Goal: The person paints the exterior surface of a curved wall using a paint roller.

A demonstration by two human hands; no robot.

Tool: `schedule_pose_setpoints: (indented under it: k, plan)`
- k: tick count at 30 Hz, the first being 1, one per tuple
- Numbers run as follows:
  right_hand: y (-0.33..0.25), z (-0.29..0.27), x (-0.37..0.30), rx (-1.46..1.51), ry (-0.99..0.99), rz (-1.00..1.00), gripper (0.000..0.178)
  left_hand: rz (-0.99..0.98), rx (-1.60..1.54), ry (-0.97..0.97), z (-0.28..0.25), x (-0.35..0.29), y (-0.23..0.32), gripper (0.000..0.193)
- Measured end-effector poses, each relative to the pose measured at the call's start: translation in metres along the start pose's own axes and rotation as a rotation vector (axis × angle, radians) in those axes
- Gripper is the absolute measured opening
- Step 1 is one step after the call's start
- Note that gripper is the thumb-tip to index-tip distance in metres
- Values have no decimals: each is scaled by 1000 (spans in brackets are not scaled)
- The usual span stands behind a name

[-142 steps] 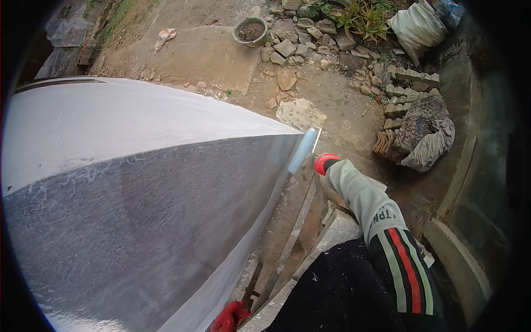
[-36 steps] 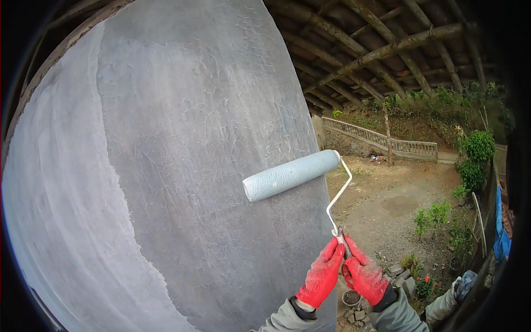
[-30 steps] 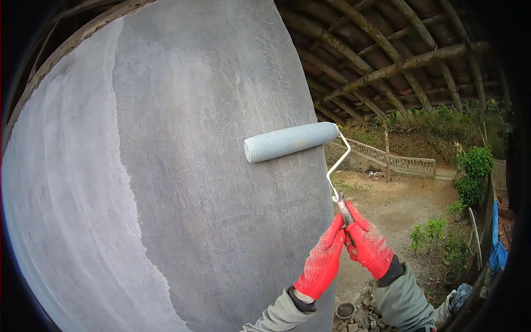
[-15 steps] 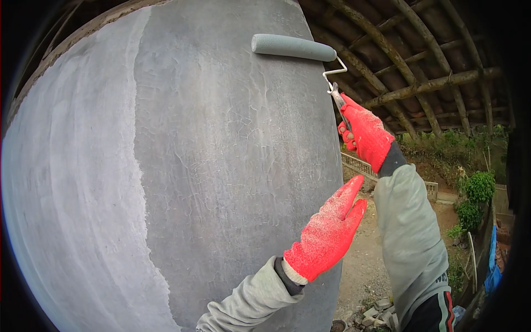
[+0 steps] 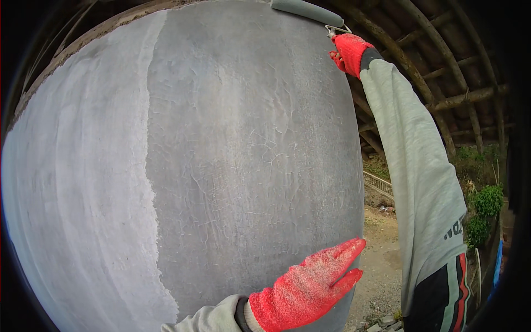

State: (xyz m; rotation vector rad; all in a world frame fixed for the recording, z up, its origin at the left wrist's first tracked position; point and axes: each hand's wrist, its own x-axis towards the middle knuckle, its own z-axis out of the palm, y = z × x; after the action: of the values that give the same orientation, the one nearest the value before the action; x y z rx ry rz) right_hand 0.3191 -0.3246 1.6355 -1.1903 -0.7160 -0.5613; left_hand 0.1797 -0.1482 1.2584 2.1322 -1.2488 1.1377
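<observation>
A grey paint roller (image 5: pixel 307 11) lies across the top of the wall (image 5: pixel 249 155), near its right edge. My right hand (image 5: pixel 352 53), in a red glove, is wrapped round the roller's handle, with that arm stretched far up. Low down at the wall's right edge is my left hand (image 5: pixel 310 285), in a red glove dusted with pale specks. Its fingers are stretched out, the thumb held apart, and nothing is in it. The wall is darker grey in a wide wrinkled-looking band and paler on the left (image 5: pixel 83 182), with a ragged line between.
Wooden roof poles (image 5: pixel 464 99) slope overhead at the right, behind my raised arm. Past the wall's right edge lies a dirt yard (image 5: pixel 381 249) far below, with a low railing (image 5: pixel 378 183), a green bush (image 5: pixel 489 201) and some rubble (image 5: pixel 387 322).
My right hand has pushed the roller upward to the wall's top, the arm now straighter. My left hand sits lower in the picture, still outstretched. The view has shifted a little.
</observation>
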Motion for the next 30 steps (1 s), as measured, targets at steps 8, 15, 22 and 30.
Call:
schedule_pose_setpoints:
  k: [8, 15, 22, 30]
  plan:
    - [-31, 33, 85, 502, -59, 121, 47, -69, -7, -168, -36, -39, 15, 53]
    - [15, -27, 77, 730, -61, -26, 32, -109, -72, -257, -29, -88, 23, 59]
    - [115, -98, -63, 589, 129, -33, 19, -291, -61, -316, -13, -161, 51, 58]
    - [263, -231, -369, 146, 321, 201, 33, -641, -307, -233, 68, -234, 59, 44]
